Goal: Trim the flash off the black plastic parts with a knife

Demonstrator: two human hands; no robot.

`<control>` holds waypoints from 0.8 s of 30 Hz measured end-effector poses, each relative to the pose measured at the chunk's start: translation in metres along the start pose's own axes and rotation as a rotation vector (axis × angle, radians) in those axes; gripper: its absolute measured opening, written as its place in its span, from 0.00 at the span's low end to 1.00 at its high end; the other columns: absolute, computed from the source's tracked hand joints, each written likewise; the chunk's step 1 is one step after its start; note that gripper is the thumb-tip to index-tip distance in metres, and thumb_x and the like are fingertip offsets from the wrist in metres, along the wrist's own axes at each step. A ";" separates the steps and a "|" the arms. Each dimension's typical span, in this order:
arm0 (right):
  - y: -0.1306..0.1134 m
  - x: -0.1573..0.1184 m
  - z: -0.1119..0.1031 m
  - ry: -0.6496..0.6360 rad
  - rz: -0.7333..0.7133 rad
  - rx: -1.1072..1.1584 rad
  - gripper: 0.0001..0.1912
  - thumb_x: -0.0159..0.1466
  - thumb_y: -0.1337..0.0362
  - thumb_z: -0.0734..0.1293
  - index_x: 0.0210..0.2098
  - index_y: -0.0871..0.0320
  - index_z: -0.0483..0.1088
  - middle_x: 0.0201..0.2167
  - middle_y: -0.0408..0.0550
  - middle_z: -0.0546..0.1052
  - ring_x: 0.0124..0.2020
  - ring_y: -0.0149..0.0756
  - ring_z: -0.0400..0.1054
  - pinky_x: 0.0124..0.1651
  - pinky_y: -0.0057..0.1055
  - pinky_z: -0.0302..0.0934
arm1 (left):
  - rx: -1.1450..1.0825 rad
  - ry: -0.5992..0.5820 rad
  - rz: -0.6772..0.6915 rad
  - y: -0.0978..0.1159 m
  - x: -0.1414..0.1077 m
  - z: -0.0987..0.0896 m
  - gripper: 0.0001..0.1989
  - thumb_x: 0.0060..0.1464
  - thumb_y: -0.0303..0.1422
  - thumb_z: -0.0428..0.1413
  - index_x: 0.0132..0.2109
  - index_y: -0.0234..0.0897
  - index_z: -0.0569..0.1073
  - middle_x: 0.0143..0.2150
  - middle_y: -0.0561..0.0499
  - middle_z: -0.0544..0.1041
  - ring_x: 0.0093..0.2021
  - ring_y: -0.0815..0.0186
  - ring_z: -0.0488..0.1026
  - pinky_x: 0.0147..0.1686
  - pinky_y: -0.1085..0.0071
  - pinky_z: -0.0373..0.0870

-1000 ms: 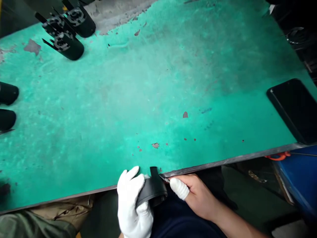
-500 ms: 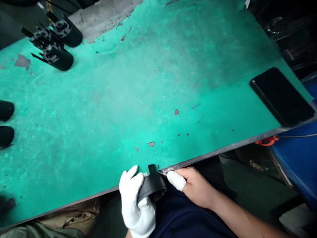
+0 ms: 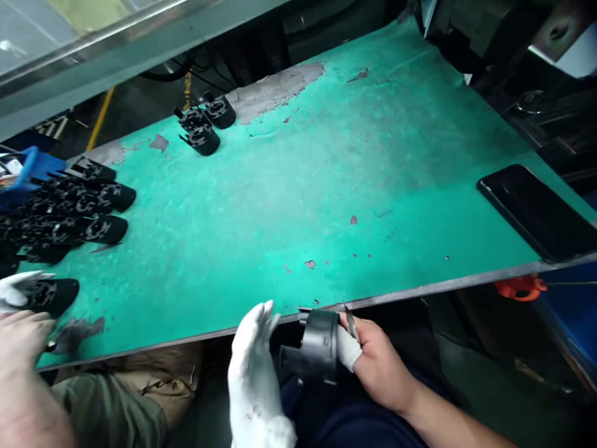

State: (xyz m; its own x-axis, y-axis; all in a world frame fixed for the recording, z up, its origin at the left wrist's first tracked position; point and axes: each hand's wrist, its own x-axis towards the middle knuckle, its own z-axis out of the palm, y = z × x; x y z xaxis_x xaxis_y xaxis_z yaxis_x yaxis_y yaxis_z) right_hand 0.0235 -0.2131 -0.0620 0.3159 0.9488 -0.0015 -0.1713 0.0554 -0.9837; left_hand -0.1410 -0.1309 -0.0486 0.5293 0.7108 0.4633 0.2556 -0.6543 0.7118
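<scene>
A black cylindrical plastic part with thin tabs is at the table's front edge, above my lap. My right hand, its thumb wrapped in white, closes on the part's right side. A small pointed metal blade also sticks up from the fingers of this hand; its handle is hidden. To the left of the part, my left hand in a white glove is raised on edge, fingers stretched out, with a gap between it and the part.
Several similar black parts crowd the left end of the green table, and a few more stand at the back. A phone lies at right. A co-worker's hands hold another black part. Orange handles hang below the edge.
The black part has turned and passed from my left hand to my right. My left hand has let go and straightened its fingers. The view has tilted up, bringing the co-worker's hands in.
</scene>
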 end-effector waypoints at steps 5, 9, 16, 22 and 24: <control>-0.008 0.011 0.017 -0.254 0.103 0.172 0.13 0.66 0.58 0.68 0.46 0.56 0.77 0.34 0.43 0.76 0.36 0.35 0.67 0.44 0.31 0.63 | -0.307 -0.213 -0.186 0.008 0.000 -0.012 0.49 0.50 0.61 0.58 0.71 0.47 0.50 0.65 0.38 0.66 0.60 0.47 0.72 0.51 0.54 0.81; 0.014 -0.003 0.010 -0.080 0.189 0.084 0.20 0.71 0.49 0.59 0.49 0.56 0.73 0.29 0.42 0.69 0.30 0.31 0.60 0.36 0.29 0.59 | 0.114 0.043 -0.057 0.003 0.003 -0.011 0.35 0.54 0.43 0.64 0.65 0.45 0.61 0.60 0.40 0.66 0.60 0.50 0.69 0.56 0.51 0.75; 0.014 -0.007 -0.002 -0.119 0.221 -0.042 0.21 0.72 0.49 0.57 0.41 0.56 0.75 0.32 0.45 0.74 0.36 0.36 0.66 0.42 0.33 0.61 | 0.497 0.182 0.011 -0.005 0.006 0.018 0.25 0.51 0.33 0.66 0.55 0.38 0.70 0.57 0.39 0.64 0.59 0.50 0.66 0.59 0.49 0.68; 0.016 0.000 0.002 -0.126 0.254 -0.133 0.21 0.73 0.51 0.55 0.36 0.57 0.72 0.33 0.44 0.76 0.34 0.35 0.66 0.40 0.32 0.62 | 0.413 0.265 0.063 -0.008 0.008 0.027 0.26 0.44 0.27 0.70 0.50 0.37 0.71 0.56 0.40 0.66 0.57 0.51 0.71 0.54 0.53 0.73; 0.017 -0.001 0.001 -0.139 0.255 -0.145 0.21 0.73 0.52 0.55 0.36 0.56 0.71 0.33 0.44 0.76 0.34 0.34 0.67 0.39 0.32 0.61 | 0.416 0.268 0.073 -0.007 0.009 0.028 0.24 0.44 0.25 0.70 0.48 0.37 0.71 0.55 0.41 0.67 0.56 0.50 0.72 0.53 0.52 0.74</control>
State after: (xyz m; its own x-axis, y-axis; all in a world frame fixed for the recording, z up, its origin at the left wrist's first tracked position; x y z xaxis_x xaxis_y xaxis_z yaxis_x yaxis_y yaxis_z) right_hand 0.0191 -0.2125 -0.0789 0.1480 0.9604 -0.2361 -0.0909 -0.2246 -0.9702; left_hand -0.1154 -0.1271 -0.0646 0.3451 0.6646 0.6627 0.5554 -0.7138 0.4267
